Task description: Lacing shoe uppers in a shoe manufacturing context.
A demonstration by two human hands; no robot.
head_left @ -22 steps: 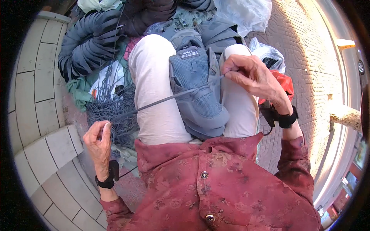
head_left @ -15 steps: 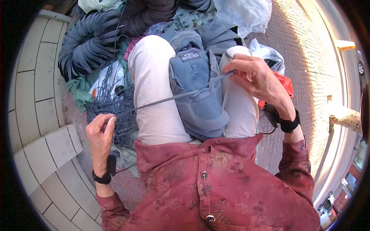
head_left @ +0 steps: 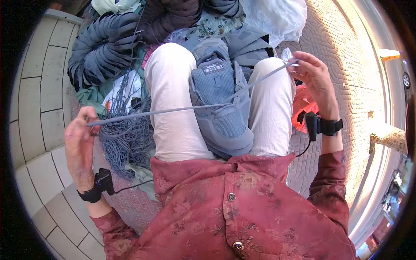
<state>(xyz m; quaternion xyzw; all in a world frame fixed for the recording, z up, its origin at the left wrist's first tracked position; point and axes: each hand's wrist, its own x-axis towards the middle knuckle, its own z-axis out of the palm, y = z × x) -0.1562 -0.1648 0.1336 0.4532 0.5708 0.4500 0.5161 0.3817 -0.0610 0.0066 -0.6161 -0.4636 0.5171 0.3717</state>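
A grey-blue sneaker [head_left: 227, 123] rests between my knees, its toe toward me and its tongue showing. A grey shoelace [head_left: 173, 111] passes through the eyelets near the toe, and both of its ends are drawn out taut. Out to the left, my left hand [head_left: 80, 138] pinches one end. Beyond my right knee, my right hand [head_left: 315, 76] grips the other end between thumb and fingers. The upper eyelets along the tongue look unlaced. Beside my left leg lies a tangled heap of grey laces [head_left: 125, 141].
Coiled stacks of grey shoe uppers [head_left: 102, 54] and a dark brown stack [head_left: 171, 21] lie ahead. More grey uppers [head_left: 249, 43] sit behind the sneaker. A white plastic bag [head_left: 277, 19] is at the far right, a red bag [head_left: 303, 108] beside my right knee. A tiled ledge [head_left: 37, 108] borders the left.
Both hands have moved apart, the left outward to the left, the right outward and away from me. More lace is drawn out on each side of the sneaker.
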